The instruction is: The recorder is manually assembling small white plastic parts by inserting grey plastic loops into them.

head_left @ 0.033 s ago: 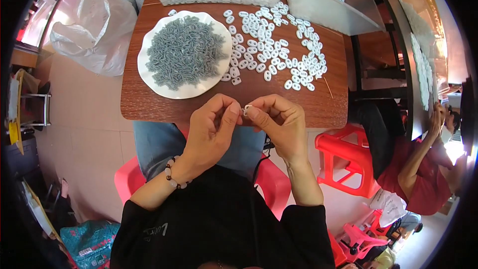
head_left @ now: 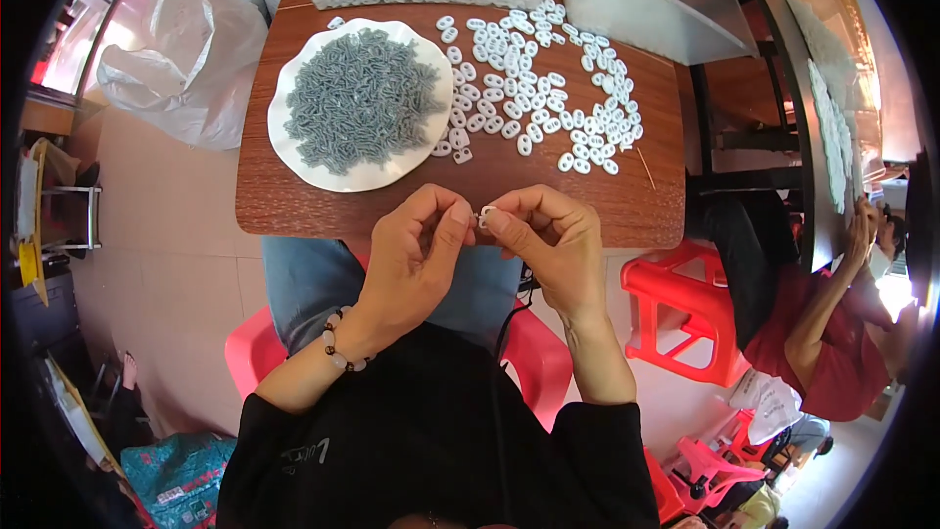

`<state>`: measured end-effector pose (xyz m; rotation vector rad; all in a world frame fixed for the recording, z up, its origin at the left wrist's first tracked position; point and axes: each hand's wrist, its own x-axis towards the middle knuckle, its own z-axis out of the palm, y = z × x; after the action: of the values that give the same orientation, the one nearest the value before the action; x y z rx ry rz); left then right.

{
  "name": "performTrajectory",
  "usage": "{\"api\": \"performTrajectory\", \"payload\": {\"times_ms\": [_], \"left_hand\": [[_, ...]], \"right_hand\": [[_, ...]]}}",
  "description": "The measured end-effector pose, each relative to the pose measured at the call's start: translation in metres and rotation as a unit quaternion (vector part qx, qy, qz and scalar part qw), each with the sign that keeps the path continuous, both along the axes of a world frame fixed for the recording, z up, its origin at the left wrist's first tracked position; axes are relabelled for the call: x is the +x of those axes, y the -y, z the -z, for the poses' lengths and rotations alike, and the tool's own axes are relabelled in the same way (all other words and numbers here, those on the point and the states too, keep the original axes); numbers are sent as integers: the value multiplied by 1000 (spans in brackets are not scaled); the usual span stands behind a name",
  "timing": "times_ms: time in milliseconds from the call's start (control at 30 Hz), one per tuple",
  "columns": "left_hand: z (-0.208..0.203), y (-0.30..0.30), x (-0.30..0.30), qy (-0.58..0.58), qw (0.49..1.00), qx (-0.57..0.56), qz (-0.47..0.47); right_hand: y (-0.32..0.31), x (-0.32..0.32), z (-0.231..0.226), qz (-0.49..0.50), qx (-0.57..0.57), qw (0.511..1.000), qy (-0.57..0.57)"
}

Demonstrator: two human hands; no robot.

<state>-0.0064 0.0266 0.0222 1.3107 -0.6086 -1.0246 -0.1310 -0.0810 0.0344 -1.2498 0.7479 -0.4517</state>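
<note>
My right hand pinches a small white oval piece with holes between thumb and forefinger, just over the near edge of the brown table. Against it, my left hand closes thumb and forefinger on a tiny grey piece, mostly hidden by the fingertips. A white plate with a wavy rim sits ahead and to the left, heaped with small grey spiral-looking pieces. Many loose white oval two-holed pieces lie spread across the table beyond my right hand.
A thin stick lies near the table's right edge. At the back stand white-walled trays with more white pieces. White plastic bags are at the left. On the right are a red stool and a seated person in red.
</note>
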Motion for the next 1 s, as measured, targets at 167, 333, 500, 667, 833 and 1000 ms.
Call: {"api": "performTrajectory", "payload": {"times_ms": [167,333,500,667,833,1000], "left_hand": [[4,-3,-6,70,997,8,19],[2,-5,-8,117,991,26,59],[2,-5,-7,128,990,33,58],[1,-4,-4,144,986,48,64],[3,-4,-2,193,979,42,55],[7,-3,-3,209,976,42,37]], "right_hand": [[0,-13,7,-8,-33,999,7],[-3,-18,13,2,-46,999,16],[-2,-19,12,-16,-66,998,-3],[-4,-17,17,-15,-92,996,-4],[-6,-13,12,-15,-98,995,-28],[-8,-9,16,-13,-119,993,-25]]}}
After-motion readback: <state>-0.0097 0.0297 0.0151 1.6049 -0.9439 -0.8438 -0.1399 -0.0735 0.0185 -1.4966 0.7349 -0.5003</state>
